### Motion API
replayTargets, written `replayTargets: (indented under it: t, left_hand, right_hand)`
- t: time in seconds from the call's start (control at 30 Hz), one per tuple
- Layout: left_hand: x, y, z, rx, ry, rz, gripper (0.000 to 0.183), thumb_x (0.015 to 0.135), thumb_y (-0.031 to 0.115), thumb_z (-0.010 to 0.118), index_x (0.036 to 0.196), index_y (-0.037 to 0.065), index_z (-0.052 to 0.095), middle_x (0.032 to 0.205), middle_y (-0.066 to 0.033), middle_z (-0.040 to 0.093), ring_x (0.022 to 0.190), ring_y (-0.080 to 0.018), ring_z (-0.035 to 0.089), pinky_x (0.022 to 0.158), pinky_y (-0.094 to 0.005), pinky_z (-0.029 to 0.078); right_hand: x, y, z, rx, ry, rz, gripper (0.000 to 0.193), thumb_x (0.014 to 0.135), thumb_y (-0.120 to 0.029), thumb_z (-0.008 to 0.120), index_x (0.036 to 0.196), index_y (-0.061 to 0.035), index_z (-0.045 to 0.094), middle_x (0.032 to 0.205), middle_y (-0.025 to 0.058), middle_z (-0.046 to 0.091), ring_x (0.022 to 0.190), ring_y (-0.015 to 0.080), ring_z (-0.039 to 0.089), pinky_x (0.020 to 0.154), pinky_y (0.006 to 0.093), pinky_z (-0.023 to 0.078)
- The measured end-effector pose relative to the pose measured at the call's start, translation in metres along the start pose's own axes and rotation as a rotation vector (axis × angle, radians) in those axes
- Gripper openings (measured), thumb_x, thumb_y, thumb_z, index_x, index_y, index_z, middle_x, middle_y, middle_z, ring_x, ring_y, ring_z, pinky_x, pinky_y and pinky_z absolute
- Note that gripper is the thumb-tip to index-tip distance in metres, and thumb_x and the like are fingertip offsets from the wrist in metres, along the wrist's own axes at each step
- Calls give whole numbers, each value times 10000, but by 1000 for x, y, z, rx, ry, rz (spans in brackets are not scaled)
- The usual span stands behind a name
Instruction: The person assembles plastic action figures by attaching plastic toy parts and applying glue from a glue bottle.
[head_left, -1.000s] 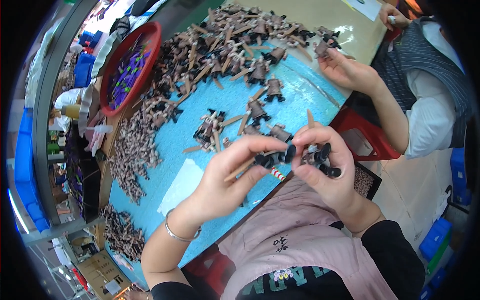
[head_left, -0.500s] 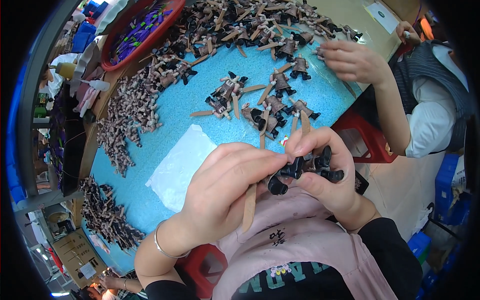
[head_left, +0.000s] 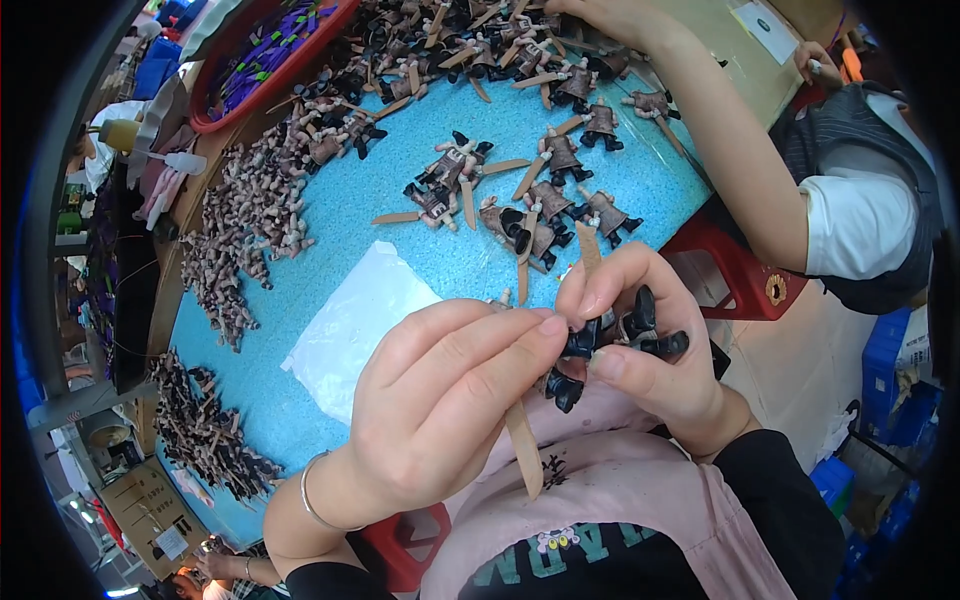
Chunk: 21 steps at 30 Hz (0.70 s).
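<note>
My left hand (head_left: 430, 400) is closed, its fingertips pinching a small figurine with black boots (head_left: 565, 390). A flat tan strip (head_left: 525, 455) sticks out below these fingers. Close against it, my right hand (head_left: 685, 390) is curled round a second figurine, whose black boots (head_left: 662, 345) poke out between thumb and fingers. Another tan strip (head_left: 588, 248) rises above the right fingertips. Both hands meet above my pink apron (head_left: 620, 480), and the figurines' upper bodies are mostly hidden. Just beyond, several brown-clothed figurines (head_left: 560, 160) with tan strips lie on the blue tabletop (head_left: 400, 165).
A white sheet (head_left: 360, 320) lies left of my hands. Heaps of small figure parts (head_left: 245, 215) and dark parts (head_left: 210, 430) line the left side. Behind stands a red basin (head_left: 205, 110) of purple and green pieces. A co-worker's arm (head_left: 735, 150) reaches across at right.
The co-worker's hand has moved from the right edge to the far heap, and a figurine with a strip shows where it was. The strip under my left hand has swung slightly right.
</note>
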<state>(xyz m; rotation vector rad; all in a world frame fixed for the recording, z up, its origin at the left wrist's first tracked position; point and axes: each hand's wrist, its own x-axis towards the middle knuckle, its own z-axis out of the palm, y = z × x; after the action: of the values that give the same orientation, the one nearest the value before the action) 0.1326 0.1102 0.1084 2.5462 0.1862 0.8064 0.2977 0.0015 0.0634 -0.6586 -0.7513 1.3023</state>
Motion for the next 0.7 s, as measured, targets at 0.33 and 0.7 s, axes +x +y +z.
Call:
replayTargets:
  t: [0.33, 0.7]
  left_hand:
    - [6, 6, 2, -189, -26, -229, 351, 702, -54, 673, 1051, -46, 633, 955, -143, 658, 839, -274, 627, 698, -319, 511]
    - [-4, -8, 21, -741, 41, -673, 333, 854, -28, 588, 1183, -4, 547, 1029, -124, 627, 907, -183, 614, 806, -287, 488]
  right_hand:
    - [9, -7, 0, 270, 73, 114, 191, 879, -51, 590, 1039, -12, 493, 882, 78, 565, 725, 142, 597, 670, 264, 486]
    - [11, -9, -7, 186, 156, 100, 149, 896, -75, 599, 998, -19, 506, 866, 73, 579, 735, 155, 617, 665, 266, 488]
